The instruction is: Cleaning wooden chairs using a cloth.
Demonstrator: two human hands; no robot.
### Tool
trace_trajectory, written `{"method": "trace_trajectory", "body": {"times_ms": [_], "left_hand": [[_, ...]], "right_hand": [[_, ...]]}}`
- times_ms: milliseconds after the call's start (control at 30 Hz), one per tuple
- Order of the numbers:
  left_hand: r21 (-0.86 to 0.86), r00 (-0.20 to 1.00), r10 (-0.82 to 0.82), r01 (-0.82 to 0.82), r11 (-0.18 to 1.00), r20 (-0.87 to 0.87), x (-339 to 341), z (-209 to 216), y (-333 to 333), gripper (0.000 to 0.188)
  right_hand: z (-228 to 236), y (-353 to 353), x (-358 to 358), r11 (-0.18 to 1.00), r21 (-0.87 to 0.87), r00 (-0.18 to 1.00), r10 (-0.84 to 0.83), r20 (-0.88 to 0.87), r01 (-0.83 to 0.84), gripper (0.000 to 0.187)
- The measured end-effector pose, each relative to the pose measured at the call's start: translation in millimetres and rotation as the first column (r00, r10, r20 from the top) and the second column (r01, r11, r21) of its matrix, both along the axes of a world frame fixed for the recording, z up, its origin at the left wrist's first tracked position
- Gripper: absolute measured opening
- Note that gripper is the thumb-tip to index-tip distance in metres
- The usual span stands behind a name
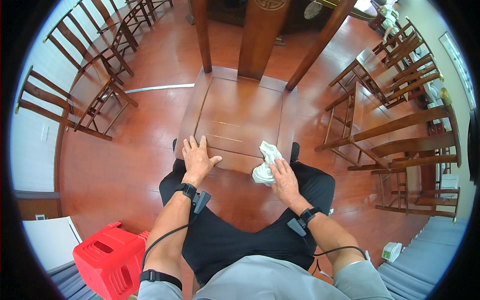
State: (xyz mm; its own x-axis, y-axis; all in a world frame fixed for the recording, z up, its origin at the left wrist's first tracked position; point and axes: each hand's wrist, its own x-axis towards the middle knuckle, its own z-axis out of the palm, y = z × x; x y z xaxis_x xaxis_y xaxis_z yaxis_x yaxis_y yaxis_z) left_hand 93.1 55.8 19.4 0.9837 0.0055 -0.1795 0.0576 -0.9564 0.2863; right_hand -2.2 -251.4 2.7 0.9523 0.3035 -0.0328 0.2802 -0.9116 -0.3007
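Observation:
A brown wooden chair (240,112) stands right in front of me, its seat toward me and its slatted back rising at the far side. My left hand (198,159) lies with fingers spread on the front left corner of the seat, holding nothing. At the front right corner, my right hand (285,181) grips a pale, crumpled cloth (269,159), which rests against the seat's edge. The ends of the right fingers are partly hidden by the cloth. Two pale scratches or light streaks show on the seat panel.
More wooden chairs line the left wall (95,87) and the right side (372,117). A red plastic stool (107,257) is at my lower left. Dark furniture stands beyond the chair. Cables run from the bands on my forearms. A person (390,20) is at the far right.

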Motion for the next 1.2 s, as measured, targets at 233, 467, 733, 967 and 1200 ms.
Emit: {"method": "trace_trajectory", "body": {"times_ms": [233,467,733,967,1200], "left_hand": [[0.075,0.994,-0.006,0.014,0.997,-0.11,5,9,-16,0.114],[0.065,0.987,0.009,0.002,0.998,-0.16,10,12,-19,0.121],[0.094,0.983,0.032,-0.015,0.995,-0.183,13,11,-25,0.124],[0.096,0.986,0.034,-0.018,0.995,-0.161,15,6,-26,0.124],[0.094,0.988,0.031,-0.017,0.995,-0.149,14,10,-16,0.12]], "right_hand": [[-6,59,17,0.997,0.078,0.999,0.006,0.048,-0.009,0.069],[-15,95,105,0.981,0.11,0.98,0.144,0.137,-0.16,0.062],[-27,-8,202,0.942,-0.094,0.939,-0.306,0.157,0.323,0.061],[-31,-10,84,0.899,0.149,0.871,-0.436,0.225,0.412,0.063],[-15,21,10,0.871,0.193,0.885,-0.465,0.022,0.453,0.067]]}}
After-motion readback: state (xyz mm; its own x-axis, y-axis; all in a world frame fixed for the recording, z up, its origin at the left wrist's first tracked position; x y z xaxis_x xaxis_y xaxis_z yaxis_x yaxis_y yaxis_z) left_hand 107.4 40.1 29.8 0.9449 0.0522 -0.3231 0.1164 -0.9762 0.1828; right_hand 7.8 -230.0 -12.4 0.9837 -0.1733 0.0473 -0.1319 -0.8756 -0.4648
